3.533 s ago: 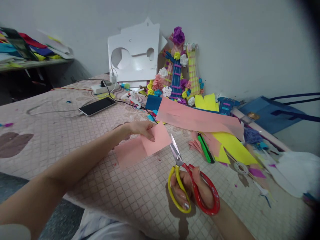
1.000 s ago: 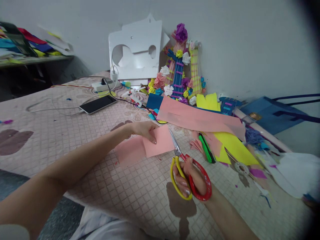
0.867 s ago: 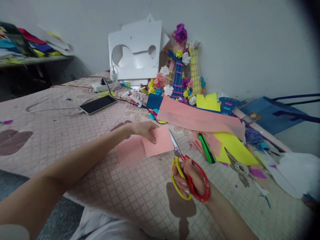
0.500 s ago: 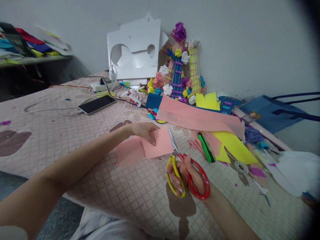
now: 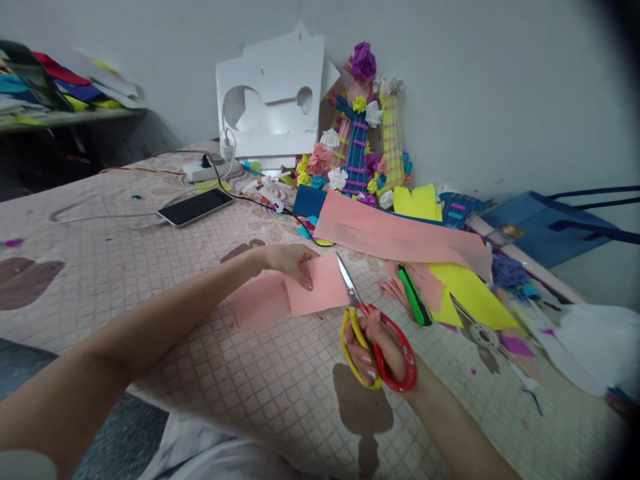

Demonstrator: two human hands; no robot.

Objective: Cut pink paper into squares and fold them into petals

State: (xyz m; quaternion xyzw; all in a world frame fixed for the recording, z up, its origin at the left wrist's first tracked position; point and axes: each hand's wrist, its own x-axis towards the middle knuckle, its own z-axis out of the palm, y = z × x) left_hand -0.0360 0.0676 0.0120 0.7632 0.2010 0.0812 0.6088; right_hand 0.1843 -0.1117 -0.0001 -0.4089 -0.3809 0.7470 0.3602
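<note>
My left hand (image 5: 295, 261) pinches a folded strip of pink paper (image 5: 320, 290) near its upper edge, thumb on top. One part of the strip lies flat toward the left on the tablecloth. My right hand (image 5: 375, 340) is wrapped through the handles of a pair of scissors (image 5: 351, 283), one loop yellow and one red. Their blades point up and away from me, at the right edge of the pink paper. The blades look close together; whether paper lies between them I cannot tell.
A green utility knife (image 5: 414, 295) lies right of the scissors, by yellow and pink scraps. Behind stretches a long pink paper sheet (image 5: 400, 230). A phone (image 5: 195, 207), power strip (image 5: 210, 169) and glue gun (image 5: 267, 193) sit at the back left. Decorated paper guitars (image 5: 356, 153) lean on the wall.
The scissors' handles have come closer together and shifted slightly right with my right hand. My left hand and the paper stay nearly in place.
</note>
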